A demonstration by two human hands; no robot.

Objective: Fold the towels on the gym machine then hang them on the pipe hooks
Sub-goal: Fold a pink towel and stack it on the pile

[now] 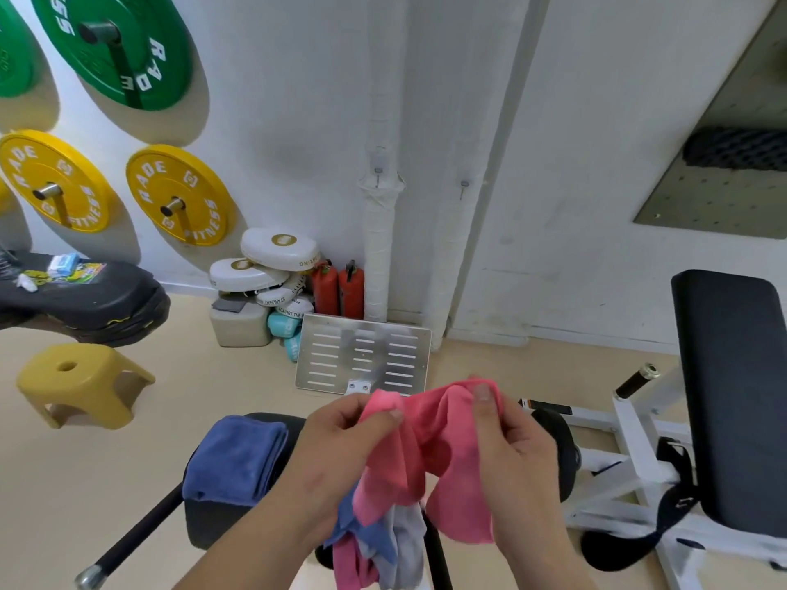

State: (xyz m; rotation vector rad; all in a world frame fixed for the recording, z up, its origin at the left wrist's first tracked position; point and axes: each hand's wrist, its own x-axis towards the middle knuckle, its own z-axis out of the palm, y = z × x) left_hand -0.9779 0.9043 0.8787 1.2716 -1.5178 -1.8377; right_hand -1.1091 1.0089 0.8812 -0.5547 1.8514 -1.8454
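Only the head view here, so here's what we've got. Both our hands are up in the near middle of the shot, holding a pink towel [443, 445] between them. Our left hand [340, 445] pinches one bunched corner between thumb and fingers, and our right hand [515, 449] has its thumb pressed on the top edge with the fingers curled behind the cloth. The towel sags in the middle and hangs down in loose folds.

Right under it there's a messy heap of towels [383, 547], blue, pink and greyish, draped on the machine. To the left, a folded blue towel [236, 457] sits on the machine's black roller pad [204, 525].

Further off, a slotted metal footplate [362, 355] faces us. Behind it, two white wrapped pipes run up the far wall, the left pipe [379, 257] and the right pipe [453, 257], each with a small hook: left hook [377, 175], right hook [464, 187].

Other stuff: a yellow stool [81, 381] on the floor at left, yellow weight plates [181, 195] and green weight plates [115, 40] on the wall, red fire extinguishers [338, 291] beside the left pipe, and a black bench pad [732, 398] at far right.
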